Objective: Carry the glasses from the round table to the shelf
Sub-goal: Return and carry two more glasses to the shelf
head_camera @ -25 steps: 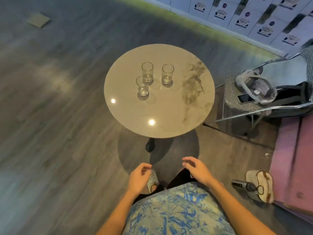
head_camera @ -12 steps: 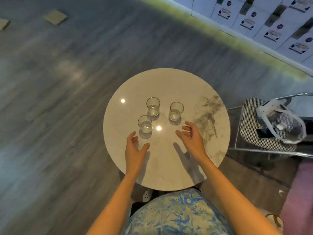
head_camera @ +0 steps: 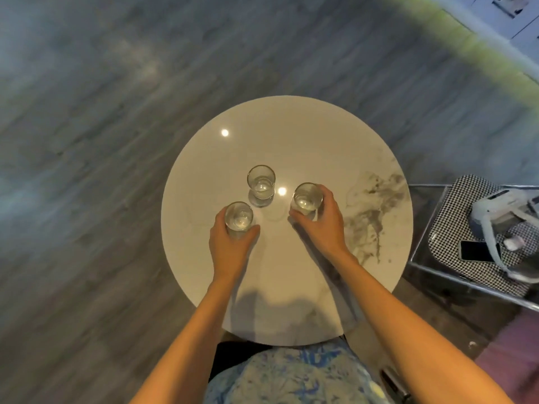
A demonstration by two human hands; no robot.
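Both hands reached forward, now gripping two glasses mid-table.

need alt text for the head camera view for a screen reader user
Seen from above, a person's left hand and right hand each grip a clear drinking glass on a round pale marble-look table. A third clear glass stands untouched beyond them, over a grey wood floor.

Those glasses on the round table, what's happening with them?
A person is gathering them up. The left hand is wrapped around the near-left glass and the right hand around the right glass. A third glass stands untouched farther back on the round table. Whether the two held glasses have left the tabletop cannot be told.
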